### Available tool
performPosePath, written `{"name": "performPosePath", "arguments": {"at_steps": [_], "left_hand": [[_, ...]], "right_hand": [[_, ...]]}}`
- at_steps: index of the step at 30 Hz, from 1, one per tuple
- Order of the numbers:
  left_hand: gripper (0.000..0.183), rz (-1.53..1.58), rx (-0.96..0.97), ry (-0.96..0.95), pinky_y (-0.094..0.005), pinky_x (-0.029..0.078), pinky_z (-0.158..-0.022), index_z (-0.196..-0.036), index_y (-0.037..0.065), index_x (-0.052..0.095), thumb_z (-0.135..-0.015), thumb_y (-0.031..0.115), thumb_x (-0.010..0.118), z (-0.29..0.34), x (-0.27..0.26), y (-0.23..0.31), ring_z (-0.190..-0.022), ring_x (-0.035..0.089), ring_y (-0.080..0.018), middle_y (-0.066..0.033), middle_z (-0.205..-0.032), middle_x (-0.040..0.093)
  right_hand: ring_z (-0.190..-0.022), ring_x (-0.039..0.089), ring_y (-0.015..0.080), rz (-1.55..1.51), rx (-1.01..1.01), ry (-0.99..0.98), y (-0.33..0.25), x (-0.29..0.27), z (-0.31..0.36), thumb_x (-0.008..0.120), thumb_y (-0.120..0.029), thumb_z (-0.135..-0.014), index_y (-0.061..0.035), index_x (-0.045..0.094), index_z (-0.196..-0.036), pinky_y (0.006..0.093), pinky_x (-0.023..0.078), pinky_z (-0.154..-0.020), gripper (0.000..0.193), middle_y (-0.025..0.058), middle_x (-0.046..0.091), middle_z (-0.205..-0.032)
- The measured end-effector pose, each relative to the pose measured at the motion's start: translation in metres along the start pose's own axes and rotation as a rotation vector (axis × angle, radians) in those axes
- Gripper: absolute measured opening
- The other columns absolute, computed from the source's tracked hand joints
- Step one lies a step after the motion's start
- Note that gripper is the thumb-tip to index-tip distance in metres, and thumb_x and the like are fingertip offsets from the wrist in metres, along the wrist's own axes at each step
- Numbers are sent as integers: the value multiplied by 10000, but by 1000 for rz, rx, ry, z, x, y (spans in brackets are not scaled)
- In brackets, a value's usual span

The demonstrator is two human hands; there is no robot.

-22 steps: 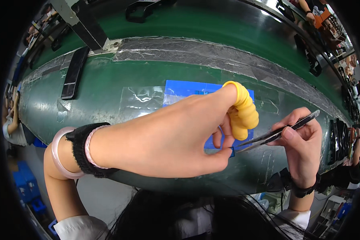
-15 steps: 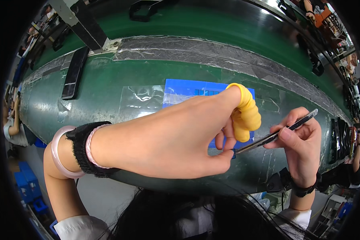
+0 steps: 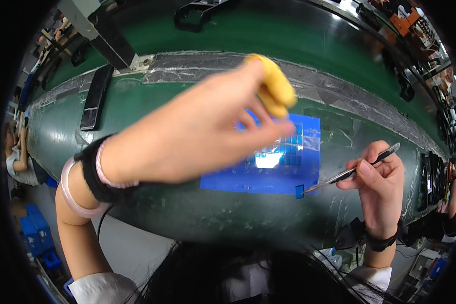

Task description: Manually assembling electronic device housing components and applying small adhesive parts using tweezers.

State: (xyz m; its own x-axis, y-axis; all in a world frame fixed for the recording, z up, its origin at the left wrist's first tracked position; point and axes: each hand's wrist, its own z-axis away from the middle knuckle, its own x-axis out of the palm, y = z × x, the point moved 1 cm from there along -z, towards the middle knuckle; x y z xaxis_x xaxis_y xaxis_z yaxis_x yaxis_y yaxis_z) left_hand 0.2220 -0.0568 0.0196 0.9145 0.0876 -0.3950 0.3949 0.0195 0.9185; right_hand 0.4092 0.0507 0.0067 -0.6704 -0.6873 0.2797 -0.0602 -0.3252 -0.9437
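Note:
My right hand (image 3: 382,177) pinches a pair of slim metal tweezers (image 3: 342,176) between thumb and fingers. At the tweezers' tips is a small dark-blue rectangular piece (image 3: 300,191), by the lower right edge of a blue sheet (image 3: 228,183). Rows of small shiny blue pieces (image 3: 290,147) lie on that sheet, partly covered by my left hand. My left hand (image 3: 207,121), blurred by motion, hovers over the sheet's left part. Its thumb is stretched out, apart from the fingers in yellow finger cots (image 3: 276,86), and nothing shows in its grasp.
The sheet lies on a green worktop (image 3: 187,215) with a taped seam (image 3: 187,66) along its far side. A black phone-like slab (image 3: 95,99) lies at the left, near a metal post (image 3: 99,33). Black parts (image 3: 430,180) are stacked at the right edge.
My left hand has come off the small blue piece and moved up and left, uncovering much of the blue sheet. The tweezers still have the piece at their tips.

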Motion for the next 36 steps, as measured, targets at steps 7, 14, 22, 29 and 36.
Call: {"name": "performPosePath", "arguments": {"at_steps": [7, 14, 22, 29, 36], "left_hand": [[297, -749, -99, 475, -230, 375, -629, -851, -26, 369, -719, 211, 491, -56, -104, -46, -723, 469, -137, -102, -787, 463], [867, -1205, -316, 496, -306, 313, -793, -997, -155, 273, -539, 528, 547, -166, -179, -102, -938, 374, -357, -325, -987, 338], [640, -967, -633, 680, -448, 317, -751, -1093, 85, 286, -550, 300, 549, -192, -158, -137, -958, 366, -337, -171, -1092, 315], [282, 1071, -15, 340, -354, 371, -786, -943, -87, 348, -704, 63, 355, -107, -111, -61, -870, 452, -323, -213, -1003, 401], [410, 1181, -63, 176, -389, 347, -804, -1059, 42, 261, -680, -83, 355, -34, -10, -6, -935, 416, -206, -114, -1027, 392]], "right_hand": [[-685, 534, 193, -151, -115, 10, -9, -16, -14, 480, 30, -670, 3, 411, -779, 318, 483, -585, 132, 168, 518, -743], [-694, 529, 178, -183, -321, -2, -52, -17, -38, 471, -20, -693, -18, 414, -791, 299, 480, -600, 113, 133, 492, -801], [-636, 465, 84, -261, -328, 72, -49, -15, -65, 482, -21, -695, -41, 435, -789, 291, 463, -615, 107, 82, 457, -827], [-729, 517, 219, -240, -386, 48, -41, -6, -57, 502, -32, -687, -32, 441, -795, 274, 449, -625, 124, 100, 479, -836], [-711, 517, 193, -215, -317, 31, -38, 19, -38, 483, -31, -683, 18, 433, -820, 275, 479, -610, 154, 157, 474, -827]]}}
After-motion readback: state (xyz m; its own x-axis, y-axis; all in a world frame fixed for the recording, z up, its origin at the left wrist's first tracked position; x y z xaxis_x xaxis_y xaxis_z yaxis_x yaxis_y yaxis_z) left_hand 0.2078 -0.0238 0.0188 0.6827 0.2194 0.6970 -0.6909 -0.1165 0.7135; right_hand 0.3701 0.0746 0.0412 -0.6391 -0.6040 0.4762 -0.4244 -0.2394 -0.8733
